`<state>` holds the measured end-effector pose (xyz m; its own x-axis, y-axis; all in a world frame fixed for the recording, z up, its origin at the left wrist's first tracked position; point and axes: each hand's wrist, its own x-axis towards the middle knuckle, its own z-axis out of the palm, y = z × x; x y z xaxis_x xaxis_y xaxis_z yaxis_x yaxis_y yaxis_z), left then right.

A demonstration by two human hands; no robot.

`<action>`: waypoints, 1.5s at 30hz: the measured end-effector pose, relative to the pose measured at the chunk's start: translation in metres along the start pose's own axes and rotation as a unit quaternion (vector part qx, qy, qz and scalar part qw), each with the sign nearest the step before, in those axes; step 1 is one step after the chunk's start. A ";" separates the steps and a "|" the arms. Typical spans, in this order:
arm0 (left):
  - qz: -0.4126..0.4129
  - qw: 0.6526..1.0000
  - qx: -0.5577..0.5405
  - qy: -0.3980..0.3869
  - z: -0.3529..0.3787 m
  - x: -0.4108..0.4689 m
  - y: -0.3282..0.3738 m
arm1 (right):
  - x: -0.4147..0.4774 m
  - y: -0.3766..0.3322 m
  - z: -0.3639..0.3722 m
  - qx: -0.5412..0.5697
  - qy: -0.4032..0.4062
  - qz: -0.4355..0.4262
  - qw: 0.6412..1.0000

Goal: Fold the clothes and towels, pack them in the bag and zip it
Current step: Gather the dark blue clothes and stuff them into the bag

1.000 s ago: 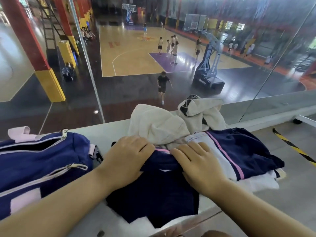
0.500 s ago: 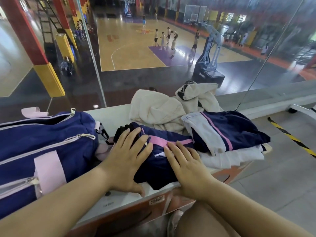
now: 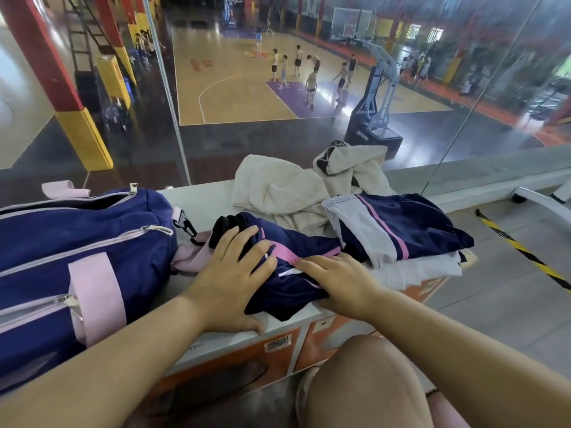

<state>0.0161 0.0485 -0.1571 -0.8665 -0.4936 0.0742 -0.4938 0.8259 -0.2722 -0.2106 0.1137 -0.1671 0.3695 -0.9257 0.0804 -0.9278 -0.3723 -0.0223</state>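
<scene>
At the far left of the desk (image 3: pixel 197 196) lies the navy bag (image 3: pixel 77 251), on its side with pale pink straps and trim; its top zip stands open, which looks like readiness to take the folded pieces, while the side pocket zips appear closed. A pink strap end (image 3: pixel 190 257) trails from it onto the desk, just beside the left hand (image 3: pixel 230 279).

That left hand lies flat, fingers spread, palm down on the near-left part of a navy garment with a pink stripe (image 3: pixel 296 273); it grips nothing, and seems to be pressing the fabric down so the fold holds. A black piece (image 3: pixel 224 227) peeks out just past the fingertips, and whether it belongs to the same garment I cannot tell. The right hand (image 3: pixel 343 281) is likewise open and flat on the garment's right side, fingers pointing left toward the other hand, so the two together pin and smooth the bundle near the desk's front edge.

The garment looks compact but lumpy, one corner drooping over the edge, so I judge the fold nearly done rather than neat.

Behind it sits a crumpled cream towel or hoodie (image 3: pixel 287 186), not yet folded. To the right rests a stack of folded navy-and-white clothes (image 3: pixel 398 233) with a pink stripe, touching the garment's right end and overhanging the desk slightly.

Nothing has gone into the bag that I can see.
</scene>
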 end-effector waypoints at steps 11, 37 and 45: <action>-0.036 0.998 -0.027 0.049 0.001 -0.002 0.010 | 0.007 0.009 -0.047 0.244 -0.091 0.118 0.958; -0.094 0.972 -0.215 0.014 -0.027 0.037 -0.020 | 0.037 -0.051 0.001 -0.117 0.161 0.133 0.971; -0.061 0.980 -0.188 0.031 -0.003 -0.001 -0.018 | 0.038 -0.037 -0.016 -0.100 0.020 0.099 0.990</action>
<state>0.0259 0.0347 -0.1491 -0.7966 -0.5870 0.1447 -0.5757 0.8095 0.1150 -0.1633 0.0931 -0.1471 0.1807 -0.9743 0.1345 -0.9749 -0.1594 0.1552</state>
